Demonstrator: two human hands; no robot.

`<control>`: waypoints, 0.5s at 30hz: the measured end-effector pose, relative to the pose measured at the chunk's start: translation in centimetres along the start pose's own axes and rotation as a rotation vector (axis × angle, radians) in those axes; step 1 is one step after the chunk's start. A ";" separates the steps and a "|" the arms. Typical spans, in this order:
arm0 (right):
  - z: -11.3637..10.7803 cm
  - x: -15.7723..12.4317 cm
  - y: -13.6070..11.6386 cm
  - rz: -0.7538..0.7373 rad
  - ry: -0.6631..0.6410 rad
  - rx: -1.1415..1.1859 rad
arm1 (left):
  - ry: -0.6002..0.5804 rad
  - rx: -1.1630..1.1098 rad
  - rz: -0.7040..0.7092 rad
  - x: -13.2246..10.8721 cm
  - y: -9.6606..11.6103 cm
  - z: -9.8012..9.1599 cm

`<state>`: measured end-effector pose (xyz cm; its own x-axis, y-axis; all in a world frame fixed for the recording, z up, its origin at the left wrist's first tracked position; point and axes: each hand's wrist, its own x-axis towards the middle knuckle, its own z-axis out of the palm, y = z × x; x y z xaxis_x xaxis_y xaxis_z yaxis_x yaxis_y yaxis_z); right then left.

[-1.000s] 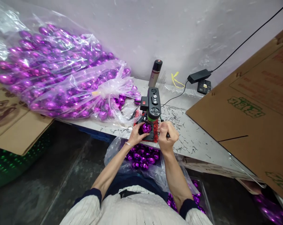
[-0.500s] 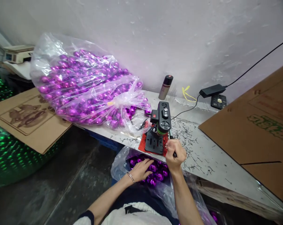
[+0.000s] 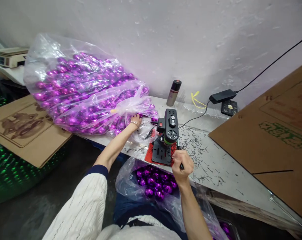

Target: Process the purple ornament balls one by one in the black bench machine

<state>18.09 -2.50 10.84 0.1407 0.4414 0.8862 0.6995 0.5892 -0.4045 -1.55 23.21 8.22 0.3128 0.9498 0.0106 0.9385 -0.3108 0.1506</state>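
Observation:
My left hand [image 3: 136, 120] reaches to the gathered mouth of a big clear plastic bag [image 3: 90, 96] full of shiny purple balls. Its fingertips are partly hidden among the plastic and balls there, so I cannot tell whether they hold one. My right hand [image 3: 183, 164] is wrapped round the black handle [image 3: 182, 166] of a small black bench machine [image 3: 171, 125] with a red switch. The machine's slotted black base plate [image 3: 161, 152] stands on a red sheet [image 3: 148, 156]. Below the table edge, an open plastic bag [image 3: 123, 181] in my lap holds more purple balls [image 3: 156, 183].
Short black scraps [image 3: 201, 150] litter the white table [image 3: 231, 186]. Behind the machine are a spray can [image 3: 174, 93], a yellow tie [image 3: 198, 100], a power adapter [image 3: 223, 96] and a phone [image 3: 229, 108]. Cardboard [image 3: 271, 140] leans at right; a cardboard sheet [image 3: 44, 146] and green balls [image 3: 13, 180] lie left.
My left hand has left the balls in the lap bag and moved up and left to the big bag's mouth. My right hand keeps its grip on the handle. The view has shifted slightly.

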 end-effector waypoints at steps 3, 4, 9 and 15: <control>0.1 0.0 0.0 -0.009 0.010 0.006 | -0.012 -0.033 -0.045 0.2 -0.3 0.3; 0.1 0.0 0.0 -0.013 0.010 0.006 | -0.014 -0.049 -0.045 0.2 -0.4 0.2; 0.1 0.1 0.0 -0.017 0.000 0.008 | 0.085 -0.366 0.013 -1.9 -0.8 -0.5; 0.0 1.2 -0.2 0.023 0.023 0.036 | 0.096 -1.496 -0.146 -10.3 1.1 2.5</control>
<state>18.10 -2.05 11.99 0.1729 0.4399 0.8813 0.6698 0.6034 -0.4326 -3.43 12.97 5.84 0.1664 0.9853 -0.0393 -0.0697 0.0515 0.9962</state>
